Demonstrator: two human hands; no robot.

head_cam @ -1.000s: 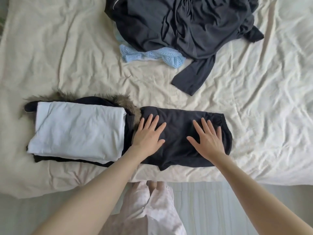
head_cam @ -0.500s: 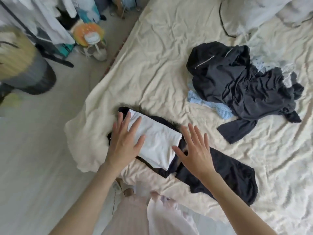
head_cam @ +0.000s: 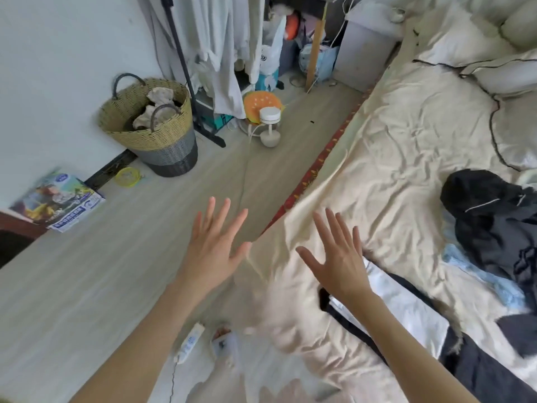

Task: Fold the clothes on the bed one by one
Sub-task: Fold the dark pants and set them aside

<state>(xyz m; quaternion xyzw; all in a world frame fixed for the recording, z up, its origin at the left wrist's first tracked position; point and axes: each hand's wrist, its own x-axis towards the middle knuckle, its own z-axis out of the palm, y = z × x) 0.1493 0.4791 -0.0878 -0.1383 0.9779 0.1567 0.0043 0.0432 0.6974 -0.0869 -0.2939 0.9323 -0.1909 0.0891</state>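
Observation:
My left hand (head_cam: 215,245) hovers with fingers spread over the floor just off the bed's corner, holding nothing. My right hand (head_cam: 337,257) is also spread flat in the air, above the cream sheet (head_cam: 392,146) near the bed's edge. Behind my right forearm lies the folded white garment (head_cam: 406,312) on a dark fur-trimmed coat (head_cam: 363,338). The folded dark garment (head_cam: 479,370) sits at the lower right. A pile of unfolded dark clothes (head_cam: 491,222) with a light blue knit piece (head_cam: 488,283) lies at the right edge.
A woven laundry basket (head_cam: 151,126) stands by the wall on the left. A small lamp (head_cam: 270,123), a clothes rack with hanging garments (head_cam: 220,45) and a box (head_cam: 61,202) are on the floor. Pillows (head_cam: 479,33) lie at the bed's head. A power strip (head_cam: 189,344) lies near my feet.
The view has swung left toward the floor and room. Both hands have lifted off the folded garments and moved left, now spread in the air.

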